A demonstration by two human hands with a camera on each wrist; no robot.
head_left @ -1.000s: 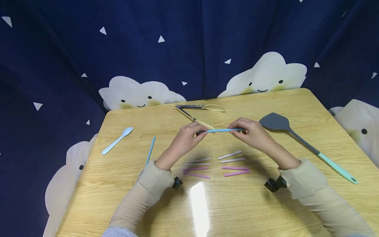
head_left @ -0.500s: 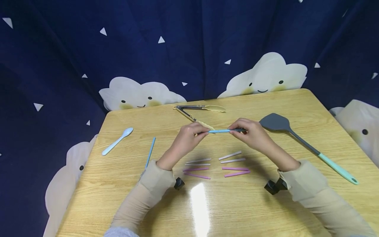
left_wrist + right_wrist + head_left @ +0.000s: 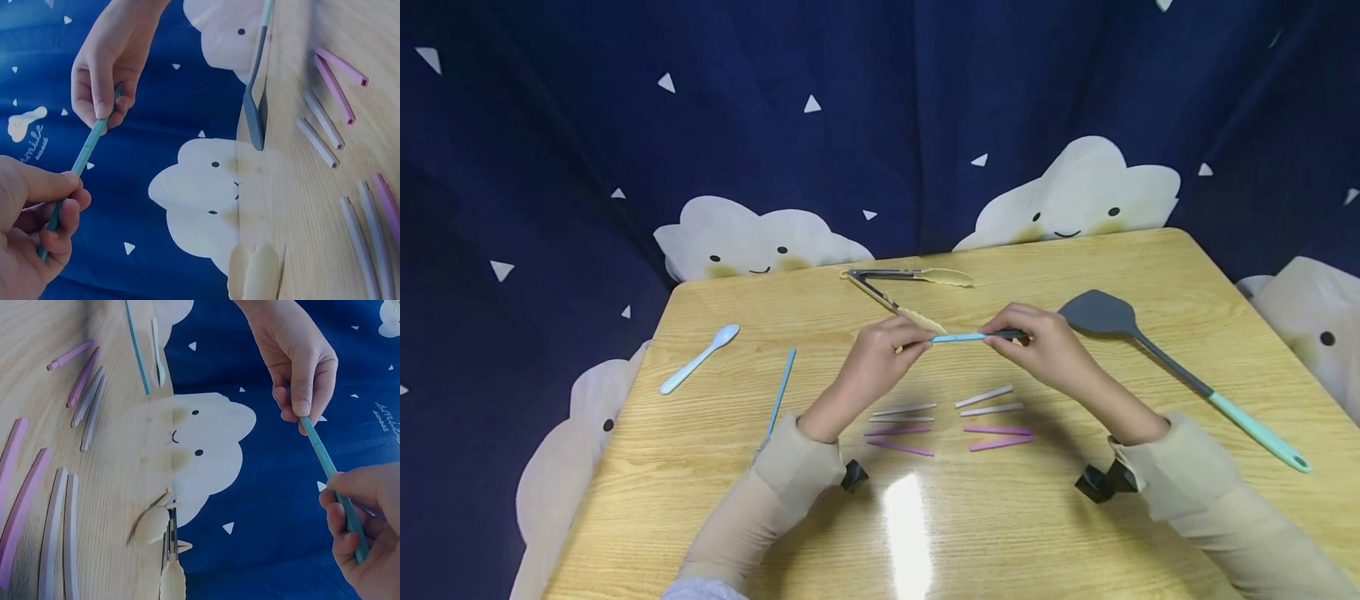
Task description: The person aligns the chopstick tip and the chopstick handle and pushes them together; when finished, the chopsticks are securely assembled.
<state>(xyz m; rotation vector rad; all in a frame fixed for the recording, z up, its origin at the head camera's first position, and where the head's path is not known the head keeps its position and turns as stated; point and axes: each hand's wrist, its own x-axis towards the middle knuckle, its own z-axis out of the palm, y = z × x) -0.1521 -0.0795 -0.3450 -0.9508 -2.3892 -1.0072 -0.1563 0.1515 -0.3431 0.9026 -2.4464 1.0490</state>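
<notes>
Pale blue spoon (image 3: 696, 362), left. Yellow tongs (image 3: 945, 277), far middle. Gray-and-green flipper (image 3: 1176, 365), right. Blue cloud curtain (image 3: 850, 50), far side.

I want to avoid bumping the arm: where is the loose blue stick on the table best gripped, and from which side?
I would probably pinch the loose blue stick near its far end, coming from above, across its narrow width. It is thin, straight and seems to lie flat on the table; in the head view its near end meets the left sleeve.
</notes>
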